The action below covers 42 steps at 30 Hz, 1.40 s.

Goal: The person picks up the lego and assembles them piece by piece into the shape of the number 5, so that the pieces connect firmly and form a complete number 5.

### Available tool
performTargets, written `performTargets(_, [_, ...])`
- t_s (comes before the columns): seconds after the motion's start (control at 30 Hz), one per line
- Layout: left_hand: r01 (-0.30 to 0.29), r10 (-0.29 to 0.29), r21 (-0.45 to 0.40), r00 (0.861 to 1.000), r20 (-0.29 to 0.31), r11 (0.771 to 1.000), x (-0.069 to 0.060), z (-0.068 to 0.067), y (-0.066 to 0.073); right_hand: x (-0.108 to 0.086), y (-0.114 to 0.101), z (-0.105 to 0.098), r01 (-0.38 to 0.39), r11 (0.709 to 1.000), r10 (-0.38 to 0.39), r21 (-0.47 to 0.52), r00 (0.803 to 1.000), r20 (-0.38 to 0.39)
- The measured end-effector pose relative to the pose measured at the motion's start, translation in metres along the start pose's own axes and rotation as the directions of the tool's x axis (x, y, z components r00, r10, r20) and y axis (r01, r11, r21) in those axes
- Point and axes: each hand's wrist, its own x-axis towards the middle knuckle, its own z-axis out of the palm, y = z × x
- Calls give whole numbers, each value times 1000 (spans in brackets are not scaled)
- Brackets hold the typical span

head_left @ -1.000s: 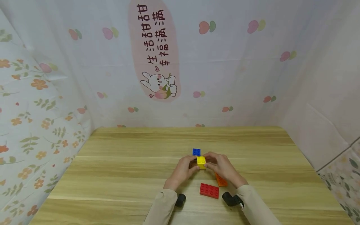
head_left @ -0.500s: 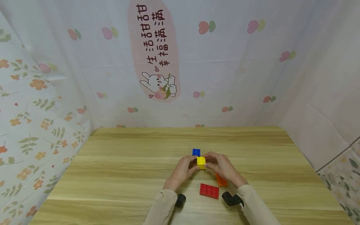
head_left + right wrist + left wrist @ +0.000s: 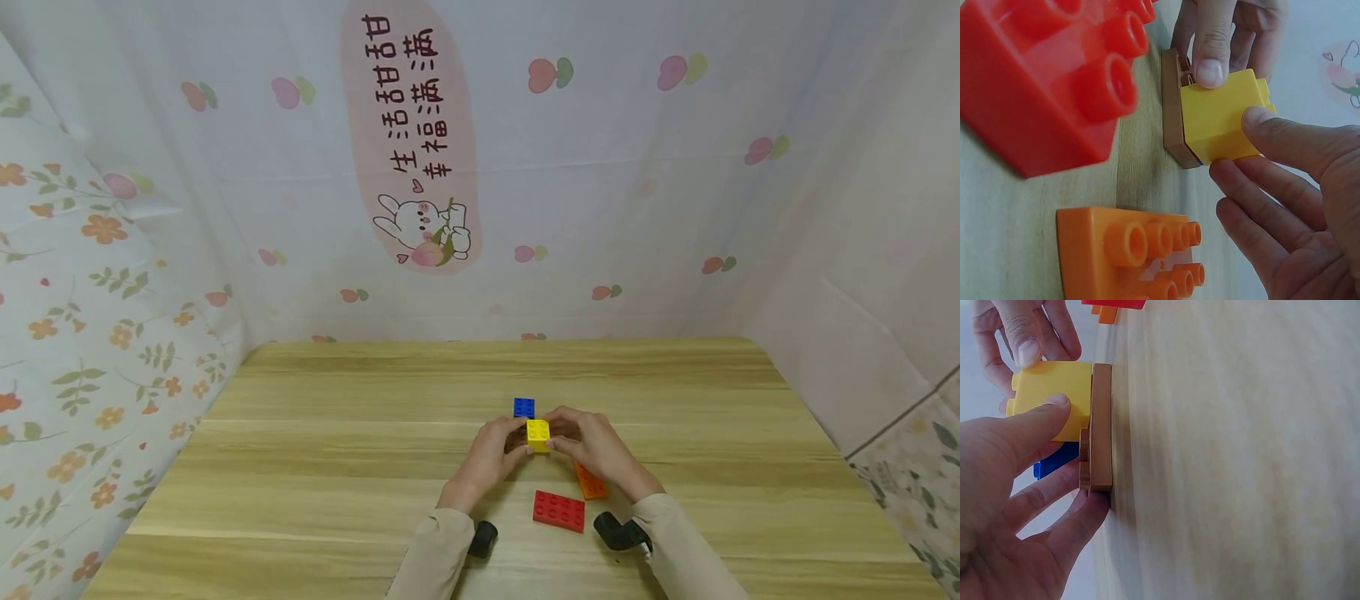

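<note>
My left hand, part-closed, grips yellow block and brown brick; right hand pinches the block. Head view: blue brick at block's 11 o'clock, orange brick 4.

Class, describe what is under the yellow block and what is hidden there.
A brown brick lies under the yellow block, some of its studs showing at one side. The brown surface directly beneath the yellow block is covered.
</note>
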Motion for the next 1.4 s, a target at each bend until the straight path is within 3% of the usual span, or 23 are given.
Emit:
performTargets(0.6, [-1, 1, 15, 1000, 8, 1000, 4, -2, 1, 3, 2, -4, 5, 1000, -5, 29, 1000, 2])
performTargets(0.93, [-13, 12, 30, 999, 46, 999, 8, -4, -2, 3, 3, -3, -44, 998, 43, 48, 999, 6])
performTargets(1.2, [31, -32, 35, 998, 53, 999, 5, -6, -1, 6, 1, -5, -69, 996, 68, 57, 997, 29])
performTargets(1.4, [1, -2, 20, 999, 43, 1000, 4, -3, -2, 5, 1, -6, -84, 995, 82, 53, 996, 42])
